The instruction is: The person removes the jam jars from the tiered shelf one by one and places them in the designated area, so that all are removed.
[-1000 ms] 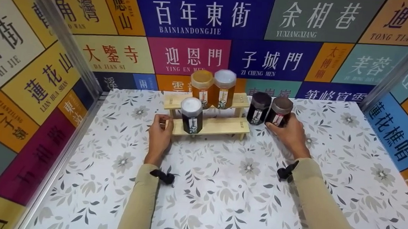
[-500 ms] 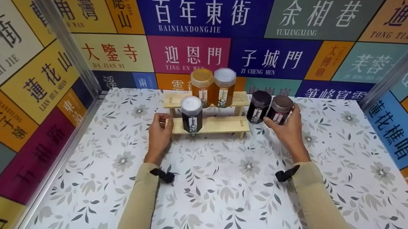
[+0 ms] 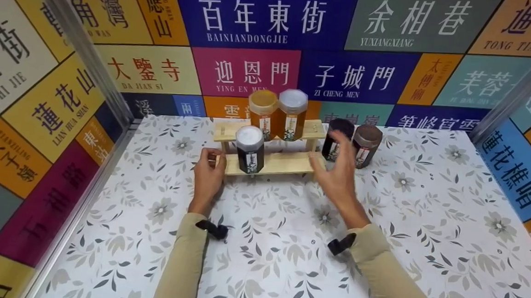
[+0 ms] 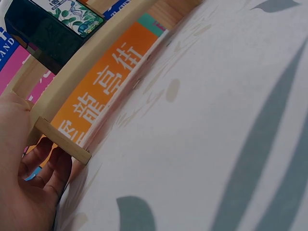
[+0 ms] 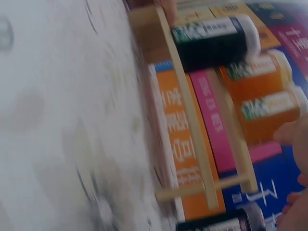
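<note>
A two-step wooden stand (image 3: 287, 162) sits on the patterned table. Its left end is gripped by my left hand (image 3: 208, 177), whose fingers curl beneath the lower step in the left wrist view. My right hand (image 3: 340, 177) is spread beside the lower step's right end, holding nothing; whether it touches the wood I cannot tell. On the lower step stands a dark jar with a whitish lid (image 3: 249, 152). An amber jar with an orange-yellow lid (image 3: 262, 103) and an amber jar with a pale lid (image 3: 293, 104) share the upper step.
Right of the stand, two dark jars stand upright on the table: one (image 3: 332, 148) partly hidden by my right hand, and one with a brown lid (image 3: 368, 139). Panels with colourful lettering (image 3: 259, 22) rise behind and at both sides.
My right hand has let go of the brown-lidded dark jar and moved left to the stand's right end. That jar stays on the table. My left hand has not moved.
</note>
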Demonstrator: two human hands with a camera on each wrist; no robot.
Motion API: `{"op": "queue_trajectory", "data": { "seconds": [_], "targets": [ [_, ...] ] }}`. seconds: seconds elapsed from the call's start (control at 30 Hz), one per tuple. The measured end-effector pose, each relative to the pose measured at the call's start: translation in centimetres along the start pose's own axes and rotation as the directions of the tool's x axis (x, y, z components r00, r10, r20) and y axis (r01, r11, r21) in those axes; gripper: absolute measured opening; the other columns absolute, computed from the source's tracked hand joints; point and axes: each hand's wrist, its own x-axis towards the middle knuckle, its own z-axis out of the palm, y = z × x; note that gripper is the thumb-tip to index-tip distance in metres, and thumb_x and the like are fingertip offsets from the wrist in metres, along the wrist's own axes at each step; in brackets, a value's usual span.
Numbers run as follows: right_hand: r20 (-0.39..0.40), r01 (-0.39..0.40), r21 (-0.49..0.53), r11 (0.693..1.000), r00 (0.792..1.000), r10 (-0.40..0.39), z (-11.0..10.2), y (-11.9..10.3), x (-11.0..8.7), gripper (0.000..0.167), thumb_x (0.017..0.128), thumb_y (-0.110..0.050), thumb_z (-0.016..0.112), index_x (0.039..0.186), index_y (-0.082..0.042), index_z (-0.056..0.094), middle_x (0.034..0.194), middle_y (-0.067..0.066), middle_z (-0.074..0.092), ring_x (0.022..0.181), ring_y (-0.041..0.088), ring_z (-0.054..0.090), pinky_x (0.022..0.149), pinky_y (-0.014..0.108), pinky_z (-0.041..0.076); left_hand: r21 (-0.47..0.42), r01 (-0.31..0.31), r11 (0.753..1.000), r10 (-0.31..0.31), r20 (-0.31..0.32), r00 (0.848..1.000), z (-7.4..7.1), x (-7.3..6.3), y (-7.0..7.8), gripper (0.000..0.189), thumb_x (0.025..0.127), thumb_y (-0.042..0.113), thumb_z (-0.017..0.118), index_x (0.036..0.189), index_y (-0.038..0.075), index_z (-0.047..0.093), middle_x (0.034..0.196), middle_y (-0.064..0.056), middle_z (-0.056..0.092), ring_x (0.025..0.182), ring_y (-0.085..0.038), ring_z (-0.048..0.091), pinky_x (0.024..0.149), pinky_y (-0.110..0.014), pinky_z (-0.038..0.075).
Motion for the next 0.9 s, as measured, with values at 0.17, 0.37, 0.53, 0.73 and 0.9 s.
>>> {"op": "queue_trajectory", "data": {
  "seconds": [0.17,0.37,0.53,0.73,0.9],
  "targets": [
    [0.177,-0.007,0.121,0.993,0.984,-0.015,3.5,-1.6,-1.3,0.064,0.094,-0.014,0.084,0.149,-0.001,0.054,0.149,0.017,0.059,0.138,0.041,0.058,0.117,0.058,0.048,0.0,-0.013,1.0,0.013,0.003,1.0,0.0,-0.1,-0.1,0.018,0.109,0.028,0.065,0.119,0.013,0.063,0.107,-0.007,0.066,0.087,-0.021,0.064,0.075,-0.033,0.052],
    [0.358,-0.129,0.211,0.969,0.933,0.046,7.1,-2.6,-2.8,0.074,0.095,-0.025,0.086,0.155,-0.007,0.048,0.153,0.019,0.057,0.136,0.042,0.063,0.114,0.048,0.054,-0.007,0.02,1.0,-0.02,-0.001,1.0,0.0,0.1,0.1,0.019,0.108,0.03,0.067,0.117,0.014,0.063,0.107,-0.007,0.065,0.088,-0.021,0.063,0.077,-0.033,0.052],
    [0.392,-0.175,0.218,0.96,0.917,0.079,9.5,-3.0,-3.0,0.084,0.091,-0.029,0.09,0.158,-0.006,0.044,0.157,0.021,0.054,0.143,0.037,0.058,0.122,0.044,0.047,-0.012,0.024,1.0,-0.024,-0.008,1.0,-0.1,0.3,0.1,0.019,0.107,0.029,0.068,0.117,0.014,0.064,0.107,-0.008,0.067,0.09,-0.021,0.064,0.08,-0.034,0.053],
    [0.36,-0.198,0.234,0.952,0.927,0.104,11.7,-3.9,-2.7,0.088,0.089,-0.034,0.092,0.158,-0.007,0.043,0.156,0.016,0.055,0.144,0.03,0.058,0.122,0.04,0.047,-0.006,0.003,1.0,-0.003,-0.011,1.0,0.0,0.2,0.0,0.019,0.108,0.028,0.067,0.118,0.012,0.063,0.108,-0.008,0.068,0.09,-0.02,0.065,0.08,-0.034,0.054],
    [0.287,-0.2,0.18,0.963,0.947,0.143,13.0,-4.5,-3.0,0.087,0.086,-0.041,0.094,0.153,-0.007,0.049,0.151,0.015,0.061,0.14,0.028,0.062,0.119,0.037,0.049,0.007,0.004,1.0,-0.004,-0.007,1.0,0.0,0.1,0.0,0.019,0.109,0.031,0.066,0.118,0.015,0.063,0.109,-0.007,0.068,0.09,-0.02,0.066,0.078,-0.034,0.054]
  ]
}}
